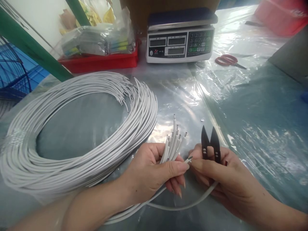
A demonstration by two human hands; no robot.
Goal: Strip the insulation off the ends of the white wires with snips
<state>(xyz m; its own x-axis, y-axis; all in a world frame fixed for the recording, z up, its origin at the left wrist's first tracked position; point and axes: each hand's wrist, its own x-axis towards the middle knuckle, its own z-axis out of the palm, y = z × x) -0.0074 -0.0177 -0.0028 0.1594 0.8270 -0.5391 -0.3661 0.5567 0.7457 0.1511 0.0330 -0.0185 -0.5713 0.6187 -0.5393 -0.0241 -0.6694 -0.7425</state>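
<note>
1. Nearest the camera, one left hand [154, 170] is seen closed around a bunch of white cable ends [171, 146]; roughly ten are shown, but overlap prevents an exact count. One further cable end [187, 161] is held under its thumb.
2. At the far left, blue baskets [14, 75] are partly blocked by one slanting green bar [31, 45]; a second green bar [78, 12] is seen behind.
3. One large coil of white cables [144, 118] is laid on the table [245, 102]; its strands cannot be counted, and its near edge is partly covered by the left forearm.
4. Behind the coil, one red tray [101, 63] is filled with plastic-wrapped packets [93, 40].
5. One scale [179, 45] with three display windows is placed beside the tray.
6. One small scrap [202, 120] is left just beyond the snips.
7. One pair of black snips [211, 146], blades apart and pointed away, is held in the one right hand [216, 170]; a single cable [178, 209] is also run into its palm, and its fingertips are brought to the end under the left thumb.
8. Farther right, one pair of red-handled scissors [227, 60], one red bin [282, 17] and one grey box [292, 53] are seen, the last two cut off by the frame.
</note>
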